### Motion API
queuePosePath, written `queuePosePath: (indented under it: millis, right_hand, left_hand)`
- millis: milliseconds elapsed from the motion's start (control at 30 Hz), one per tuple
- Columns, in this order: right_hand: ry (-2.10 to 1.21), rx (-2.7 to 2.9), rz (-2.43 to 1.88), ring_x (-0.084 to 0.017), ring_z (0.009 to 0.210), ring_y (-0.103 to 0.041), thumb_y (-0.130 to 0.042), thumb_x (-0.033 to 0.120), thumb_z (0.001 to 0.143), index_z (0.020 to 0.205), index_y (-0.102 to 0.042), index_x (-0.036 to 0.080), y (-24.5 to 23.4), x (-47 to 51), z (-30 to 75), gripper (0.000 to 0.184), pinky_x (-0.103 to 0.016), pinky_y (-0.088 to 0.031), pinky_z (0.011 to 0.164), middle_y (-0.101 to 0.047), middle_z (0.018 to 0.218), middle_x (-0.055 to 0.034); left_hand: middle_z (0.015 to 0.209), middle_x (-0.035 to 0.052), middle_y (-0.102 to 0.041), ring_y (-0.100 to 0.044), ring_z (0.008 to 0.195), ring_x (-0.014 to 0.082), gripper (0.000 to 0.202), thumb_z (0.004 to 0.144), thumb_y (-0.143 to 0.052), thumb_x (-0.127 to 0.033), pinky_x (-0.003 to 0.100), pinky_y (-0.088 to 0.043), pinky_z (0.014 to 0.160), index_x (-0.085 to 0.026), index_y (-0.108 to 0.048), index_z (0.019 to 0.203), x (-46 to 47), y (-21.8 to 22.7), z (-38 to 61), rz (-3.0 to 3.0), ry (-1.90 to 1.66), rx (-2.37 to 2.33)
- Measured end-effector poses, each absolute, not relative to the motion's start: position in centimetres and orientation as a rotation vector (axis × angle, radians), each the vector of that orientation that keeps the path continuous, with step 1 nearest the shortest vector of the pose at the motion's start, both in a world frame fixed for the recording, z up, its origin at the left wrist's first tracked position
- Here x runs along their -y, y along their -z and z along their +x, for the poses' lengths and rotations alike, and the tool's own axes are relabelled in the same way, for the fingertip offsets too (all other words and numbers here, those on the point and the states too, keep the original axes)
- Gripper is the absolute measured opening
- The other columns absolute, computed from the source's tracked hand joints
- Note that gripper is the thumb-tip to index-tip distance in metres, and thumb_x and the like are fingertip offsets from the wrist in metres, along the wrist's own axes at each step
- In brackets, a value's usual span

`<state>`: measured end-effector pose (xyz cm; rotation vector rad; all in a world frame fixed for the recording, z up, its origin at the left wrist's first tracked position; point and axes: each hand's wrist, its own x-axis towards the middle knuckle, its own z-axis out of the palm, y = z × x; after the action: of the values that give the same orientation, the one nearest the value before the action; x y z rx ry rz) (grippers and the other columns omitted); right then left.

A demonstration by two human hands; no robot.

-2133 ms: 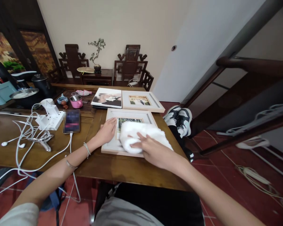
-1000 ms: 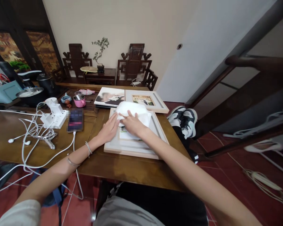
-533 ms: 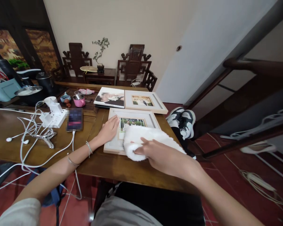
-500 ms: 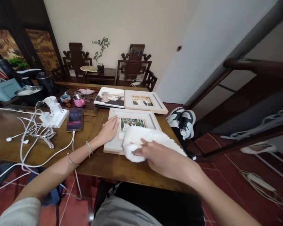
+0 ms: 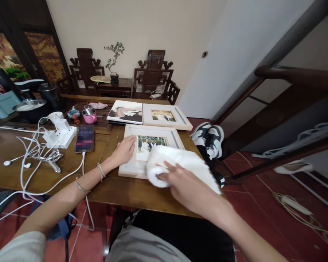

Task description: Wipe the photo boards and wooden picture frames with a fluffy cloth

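Observation:
A light-wood picture frame (image 5: 129, 164) with a wide pale mat lies flat on the wooden table, a photo of two people at its centre. Fingers stretched out, my left hand (image 5: 125, 150) rests on the frame's left side. My right hand (image 5: 180, 180) grips a fluffy white cloth (image 5: 177, 156), which lies over the lower right part of the frame and hides that corner. Just behind are a second picture frame (image 5: 180, 115) and a photo panel (image 5: 125, 112) stacked on something dark.
Left on the table (image 5: 109, 196) are a phone (image 5: 84, 138) on a cable, a white power strip (image 5: 62, 136) with tangled cords, earphones and a clear clip. A pink cup (image 5: 89, 116) and a lidded pot (image 5: 31, 107) stand further back. Sneakers (image 5: 211, 140) show beyond the right edge.
My right hand and the white cloth have shifted slightly right across the frame, uncovering more of the photo. My left hand stays on the frame's left side.

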<state>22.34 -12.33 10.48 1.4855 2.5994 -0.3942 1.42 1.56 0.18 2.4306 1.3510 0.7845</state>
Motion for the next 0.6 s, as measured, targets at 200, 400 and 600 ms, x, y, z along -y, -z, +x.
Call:
queuePosePath:
  millis: [200,400,600]
  right_hand:
    - [0.307,-2.521,1.505,-0.033,0.133,-0.044,-0.036,-0.009,0.064,0.102,-0.071,0.011,-11.1,12.8,24.3,0.055,-0.049,-0.039,0.104,-0.065,0.123,-0.0196]
    - [0.315,-2.901,1.300,-0.032,0.130,-0.046,-0.040,-0.006,0.065,0.100,-0.073,0.013,-9.7,11.3,19.0,0.051,-0.051,-0.038,0.106,-0.063,0.128,-0.0141]
    - [0.207,-2.848,1.361,-0.032,0.140,-0.033,-0.041,-0.007,0.061,0.111,-0.072,0.014,-8.6,12.6,22.2,0.062,-0.053,-0.031,0.113,-0.052,0.143,-0.0119]
  left_hand:
    - [0.143,0.0129,-0.050,-0.043,0.135,0.0244,0.044,0.091,-0.036,-0.012,0.048,-0.037,0.113,-0.013,-0.052,0.132,-1.7,0.4,1.5,2.404,-0.816,-1.371]
    - [0.142,0.0134,-0.051,-0.045,0.134,0.0239,0.044,0.091,-0.036,-0.014,0.049,-0.037,0.112,-0.014,-0.052,0.132,-1.9,0.4,1.4,2.424,-0.829,-1.367]
    - [0.142,0.0138,-0.051,-0.044,0.135,0.0237,0.041,0.093,-0.036,-0.017,0.047,-0.036,0.113,-0.013,-0.053,0.131,-1.8,0.0,1.4,2.452,-0.783,-1.351]
